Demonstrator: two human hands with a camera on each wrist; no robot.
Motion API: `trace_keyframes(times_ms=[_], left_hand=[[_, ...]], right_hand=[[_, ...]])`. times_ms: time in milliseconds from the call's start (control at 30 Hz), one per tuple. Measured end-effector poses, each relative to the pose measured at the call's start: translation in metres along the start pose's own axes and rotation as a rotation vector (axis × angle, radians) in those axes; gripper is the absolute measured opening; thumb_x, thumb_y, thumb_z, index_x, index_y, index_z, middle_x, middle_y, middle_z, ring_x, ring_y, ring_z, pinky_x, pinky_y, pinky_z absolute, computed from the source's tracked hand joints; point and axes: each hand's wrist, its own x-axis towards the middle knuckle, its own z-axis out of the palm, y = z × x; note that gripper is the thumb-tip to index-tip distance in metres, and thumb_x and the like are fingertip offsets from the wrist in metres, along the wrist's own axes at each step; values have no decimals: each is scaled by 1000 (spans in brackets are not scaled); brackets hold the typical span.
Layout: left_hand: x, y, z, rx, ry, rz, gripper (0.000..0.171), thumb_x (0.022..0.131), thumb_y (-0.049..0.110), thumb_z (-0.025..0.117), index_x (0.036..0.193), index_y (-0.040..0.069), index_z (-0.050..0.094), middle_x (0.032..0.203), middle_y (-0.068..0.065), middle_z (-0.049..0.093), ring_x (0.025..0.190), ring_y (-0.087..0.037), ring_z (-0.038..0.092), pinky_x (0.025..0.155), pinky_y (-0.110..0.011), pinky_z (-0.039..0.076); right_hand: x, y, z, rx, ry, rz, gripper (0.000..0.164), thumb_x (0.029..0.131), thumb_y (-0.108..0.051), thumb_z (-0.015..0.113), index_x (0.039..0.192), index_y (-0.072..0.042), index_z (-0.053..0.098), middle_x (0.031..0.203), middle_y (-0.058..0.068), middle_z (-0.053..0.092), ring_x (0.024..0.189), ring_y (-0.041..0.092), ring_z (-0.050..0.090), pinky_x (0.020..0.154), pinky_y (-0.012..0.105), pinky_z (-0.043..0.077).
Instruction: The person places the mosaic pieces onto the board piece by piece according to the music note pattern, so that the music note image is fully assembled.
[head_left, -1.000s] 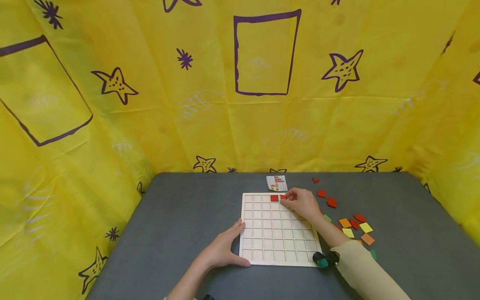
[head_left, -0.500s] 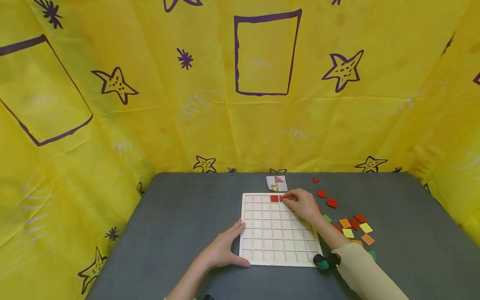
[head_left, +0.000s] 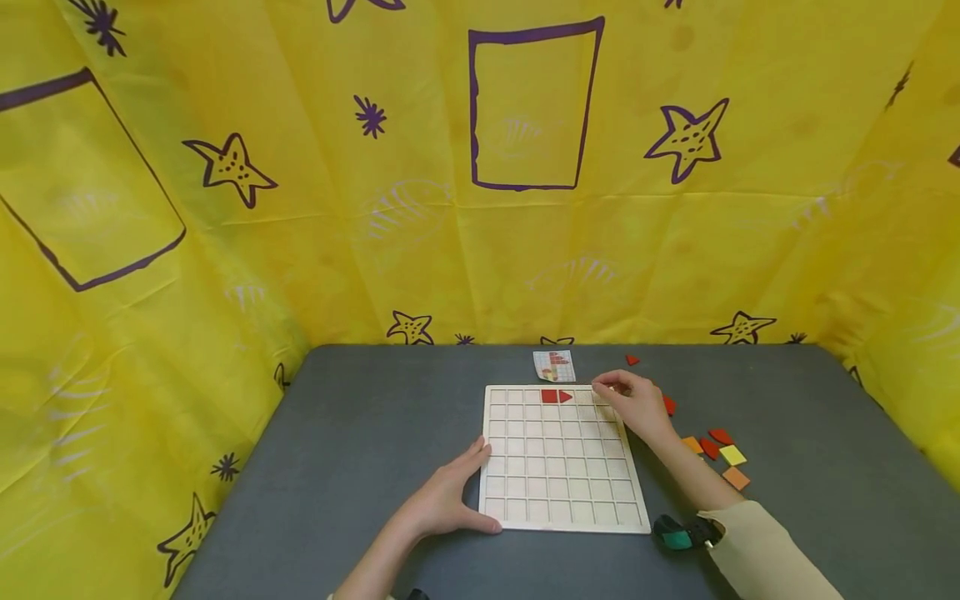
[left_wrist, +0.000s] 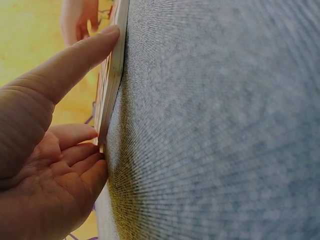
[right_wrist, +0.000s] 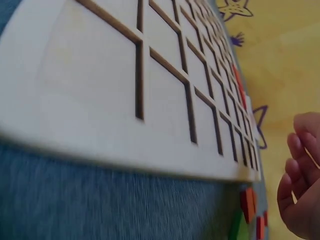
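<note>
A pale wooden board (head_left: 555,467) with a grid of square recesses lies on the table. In its top row sit a red square tile (head_left: 549,396) and, just right of it, a red pointed tile (head_left: 566,397). My left hand (head_left: 447,498) rests at the board's near left corner, thumb (left_wrist: 75,62) along one edge, fingertips touching the other. Over the far right corner hovers my right hand (head_left: 637,408), its fingers loosely bent and no tile showing between them. The right wrist view has this hand (right_wrist: 305,175) at the right, apart from the board.
A small printed card (head_left: 553,366) with a coloured pattern lies behind the board. To the right are scattered tiles, among them a yellow one (head_left: 732,455), an orange one (head_left: 736,477) and a small red triangle (head_left: 632,359). Yellow patterned cloth (head_left: 525,267) stands behind the table.
My right hand has let go of the red pointed tile, which now lies flat beside the square. It has moved right, away from the tiles. My left hand has not moved.
</note>
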Motion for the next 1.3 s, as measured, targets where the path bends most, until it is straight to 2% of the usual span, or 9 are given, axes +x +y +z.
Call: trace_keyframes(times_ms=[133,333,467,533,667,733,1000,1300], left_hand=[[-1,2,-1,-4,-3,3,111,62,47,85,150,10,29,159,-5,19,144,-30,24,108,-57,28],[-1,2,-1,11,2,11,111,62,47,86,149,9,29,159,-6,19,143,-30,25,108,-56,28],[-2,2,-2,1,2,6,110,62,46,86,149,10,29,159,-6,19,143,-30,25,107,-56,28],[-2,2,-2,-6,2,5,110,62,46,86,149,11,29,159,-6,19,143,-31,25,107,-57,28],[-2,2,-2,-1,3,4,110,62,46,86,149,11,29,158,-6,20,143,-31,26,107,-57,29],[-2,3,-2,4,3,6,110,62,46,86,149,11,30,158,-6,20,143,-31,26,107,-56,30],[-2,2,-1,9,8,14,110,61,46,86,149,11,30,158,-6,20,142,-31,26,107,-56,30],[-1,2,0,-6,-5,-7,110,62,46,86,150,13,29,159,-5,19,143,-31,25,107,-57,29]], right_hand=[[-8,9,-23,17,22,31,29,87,-42,66,102,-17,71,87,2,67,74,15,54,62,26,43],[-18,26,-51,-36,45,75,32,88,-42,65,105,-15,70,95,4,69,79,11,56,66,24,44],[-22,37,-65,-123,45,50,32,89,-36,65,109,-11,68,99,10,69,86,21,58,66,28,45],[-24,43,-70,-152,34,32,31,89,-32,66,110,-9,67,103,15,68,93,28,57,71,36,44],[-26,54,-75,-187,2,23,33,89,-27,67,114,-6,65,114,21,63,104,37,52,83,51,41],[-26,58,-76,-202,-12,25,34,88,-25,68,116,-5,64,117,24,61,106,40,52,85,55,40],[-24,68,-75,-236,-28,18,34,86,-21,68,115,-5,64,116,26,62,104,42,54,86,56,40],[-24,68,-74,-248,-16,15,36,86,-28,70,114,-6,65,115,25,62,102,41,55,84,55,42]])
